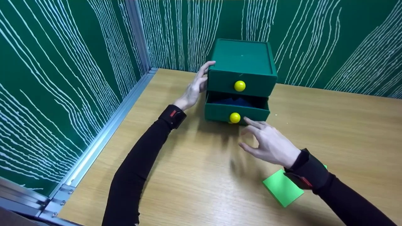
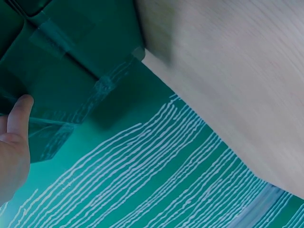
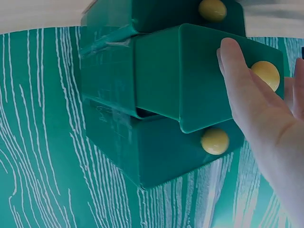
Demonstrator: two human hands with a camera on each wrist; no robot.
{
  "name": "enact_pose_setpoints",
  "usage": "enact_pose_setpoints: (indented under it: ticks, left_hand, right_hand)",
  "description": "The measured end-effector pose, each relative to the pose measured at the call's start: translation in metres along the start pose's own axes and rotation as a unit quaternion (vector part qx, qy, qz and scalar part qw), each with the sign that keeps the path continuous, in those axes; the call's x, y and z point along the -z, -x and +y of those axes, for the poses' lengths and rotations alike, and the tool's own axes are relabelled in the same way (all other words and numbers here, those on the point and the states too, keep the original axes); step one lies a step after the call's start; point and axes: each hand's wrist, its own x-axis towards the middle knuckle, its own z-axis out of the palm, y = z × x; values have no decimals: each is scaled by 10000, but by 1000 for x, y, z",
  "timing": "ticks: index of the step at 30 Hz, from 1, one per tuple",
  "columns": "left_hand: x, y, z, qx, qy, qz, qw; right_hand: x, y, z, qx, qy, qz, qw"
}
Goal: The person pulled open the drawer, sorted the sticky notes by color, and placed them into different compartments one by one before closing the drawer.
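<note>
A green drawer cabinet with yellow knobs stands against the back wall. Its upper drawer is closed, and the drawer below, the pulled-out drawer, has dark blue flat material inside. My left hand rests against the cabinet's left side, fingers extended. My right hand is in front of the pulled-out drawer, fingers spread and slightly bent. Its index fingertip is at the drawer front, just right of the yellow knob; whether it touches is unclear. In the right wrist view a third drawer with a knob shows.
A bright green square pad lies on the wooden table, partly hidden under my right forearm. Green walls with white wavy lines rise behind and to the left. A metal frame rail edges the table's left side.
</note>
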Motion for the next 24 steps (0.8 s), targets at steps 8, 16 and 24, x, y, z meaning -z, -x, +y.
enact_pose_setpoints:
  ticks: [8,16,24]
  left_hand:
    - [0,1,-3,-97,-114,-4,9999]
    - [0,2,-5,-80,-83,13,9999]
    - [-4,4,-8,-146,-17,86,9999]
  right_hand:
    - [-7,-29,27,-544,-238,-183,9981]
    - [-15,-34,29,-513,-223,-301,9980]
    - [-32,-31,25,-529,-122,-569,9969]
